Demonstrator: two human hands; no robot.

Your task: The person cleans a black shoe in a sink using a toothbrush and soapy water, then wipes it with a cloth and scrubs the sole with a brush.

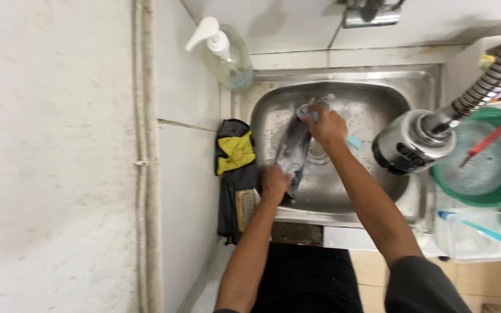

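Observation:
A dark grey shoe (294, 152) covered in soapy foam lies lengthwise in the steel sink (378, 98). My left hand (274, 182) grips its near end at the sink's front left. My right hand (326, 125) is closed at the far end of the shoe, holding a small brush with a light blue handle (354, 141) that sticks out to the right.
A clear pump soap bottle (227, 55) stands at the back left corner. A black and yellow cloth (234, 152) and a wooden scrub brush (244, 207) lie left of the sink. A flexible spray faucet head (413, 142) hangs at right, beside a green basin (485, 162) and a clear container (471, 235).

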